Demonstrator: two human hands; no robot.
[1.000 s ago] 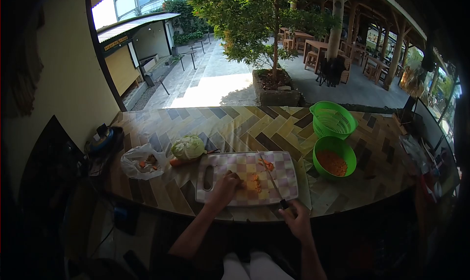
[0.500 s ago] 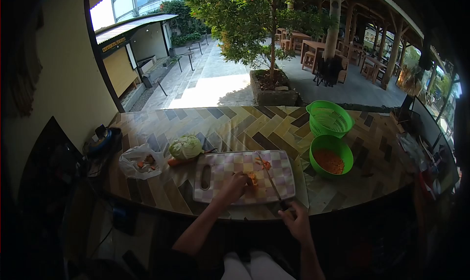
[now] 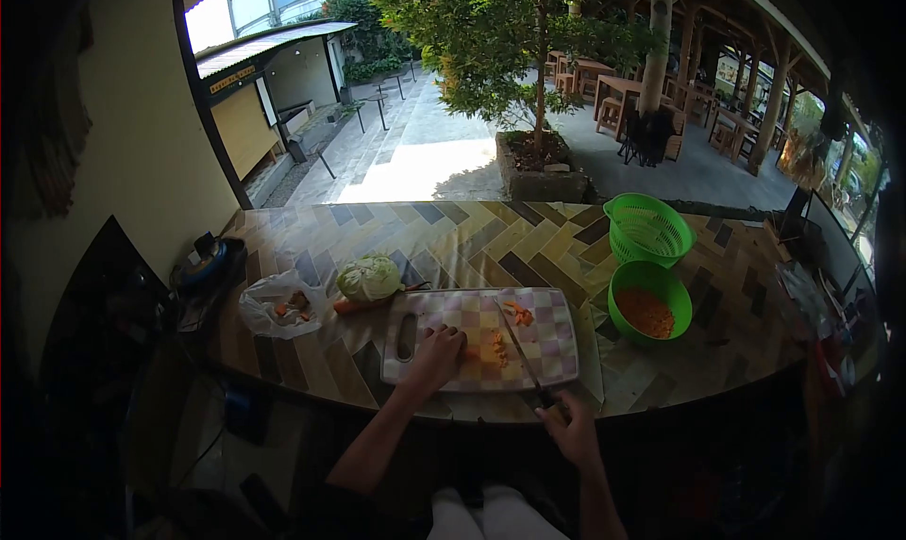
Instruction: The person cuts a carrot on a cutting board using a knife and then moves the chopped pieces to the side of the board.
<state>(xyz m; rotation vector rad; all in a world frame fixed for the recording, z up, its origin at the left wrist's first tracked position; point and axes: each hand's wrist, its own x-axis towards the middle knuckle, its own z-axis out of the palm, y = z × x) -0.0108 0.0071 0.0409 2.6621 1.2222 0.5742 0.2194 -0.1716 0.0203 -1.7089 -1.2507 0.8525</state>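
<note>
Standing over the patterned table (image 3: 396,238), the person bends the fingers of the left hand (image 3: 435,358) closed over a carrot piece (image 3: 470,354) on the chopping board (image 3: 540,374). The hand covers most of that piece, so I can't be sure of its long axis; an orange bit shows at the fingertips, on the side facing the blade. The right hand (image 3: 569,421) has its fingers wrapped round the handle of a knife (image 3: 517,338), whose blade runs away from the person and leans left. The carrot piece lies to the left of that blade, apart from it, with chopped carrot (image 3: 499,348) between them. The left hand is plainly the nearer one, touching the piece. More orange scraps (image 3: 518,314) sit just right of the blade's far end. Beyond the board's left corner are a cabbage (image 3: 369,278) and a whole carrot (image 3: 351,306); to its right, a green bowl (image 3: 624,318) holds orange bits. A sign (image 3: 232,80) outside carries lettering too small to read, and I can make out no brands.
</note>
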